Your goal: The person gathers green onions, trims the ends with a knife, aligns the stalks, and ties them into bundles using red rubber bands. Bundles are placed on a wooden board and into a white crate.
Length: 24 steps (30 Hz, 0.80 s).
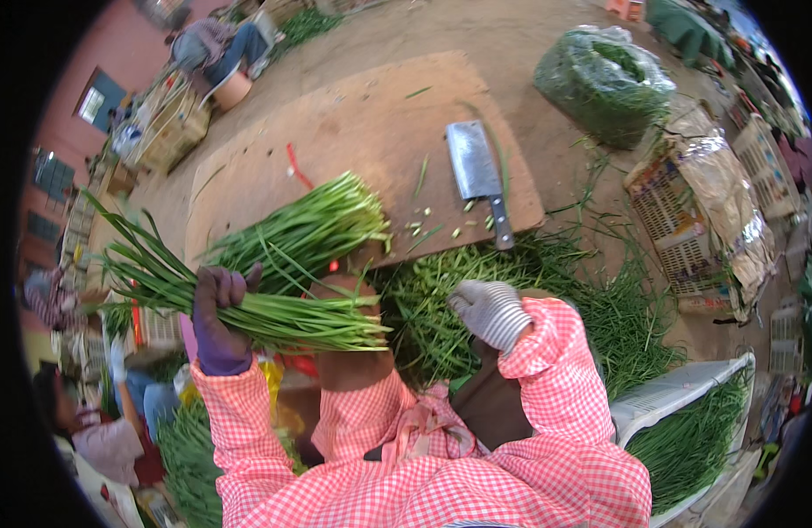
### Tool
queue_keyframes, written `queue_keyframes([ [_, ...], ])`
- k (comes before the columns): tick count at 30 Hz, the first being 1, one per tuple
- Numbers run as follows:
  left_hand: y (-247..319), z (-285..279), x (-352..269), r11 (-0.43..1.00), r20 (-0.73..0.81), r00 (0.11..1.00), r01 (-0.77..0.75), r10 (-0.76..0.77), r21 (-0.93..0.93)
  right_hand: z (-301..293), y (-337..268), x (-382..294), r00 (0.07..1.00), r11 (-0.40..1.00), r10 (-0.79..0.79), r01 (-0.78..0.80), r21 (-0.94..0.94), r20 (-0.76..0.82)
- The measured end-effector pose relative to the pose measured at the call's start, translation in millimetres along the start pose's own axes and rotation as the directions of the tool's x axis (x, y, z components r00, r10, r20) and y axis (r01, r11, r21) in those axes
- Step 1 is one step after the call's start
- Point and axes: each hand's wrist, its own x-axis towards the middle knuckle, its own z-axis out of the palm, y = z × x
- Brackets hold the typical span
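Observation:
My left hand (220, 310), in a dark purple glove, grips a bunch of garlic chives (307, 317) above my thigh, its pale cut ends pointing right. Just beyond it, a second bunch of garlic chives (300, 224) lies on the near left part of a wooden board (353, 119). My right hand (488, 311) wears a grey glove with a striped cuff. Its fingers are curled in, no object shows in them, and it is over a heap of chive trimmings (432, 297). On the board's right side rests a cleaver (478, 171), its black handle toward me.
Cut stem bits and a red strip (299, 166) lie on the board. At right are a plastic bag of greens (604, 86), a covered crate (696, 211) and a white crate of chives (690, 422). One person (109, 435) sits at left, another (214, 53) farther back.

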Motion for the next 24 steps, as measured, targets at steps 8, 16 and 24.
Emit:
queue_keyframes([
  [8, 9.0, -86.9, -134.6, 0.905, -0.406, 0.862, 0.395, -0.304, 0.16, 66.7, -33.9, -13.2, 0.992, 0.908, -0.03, -0.025, 0.419, 0.124],
  [16, -1.1, -72.1, -154.9, 0.801, -0.493, 0.77, 0.559, -0.406, 0.215, 72.7, -73.4, 3.2, 0.907, 0.945, -0.071, -0.071, 0.318, 0.414],
  [24, -9.3, -74.6, -153.3, 0.799, -0.474, 0.779, 0.557, -0.409, 0.226, 104.1, -39.4, -12.0, 0.936, 0.92, 0.08, -0.202, 0.337, 0.344],
])
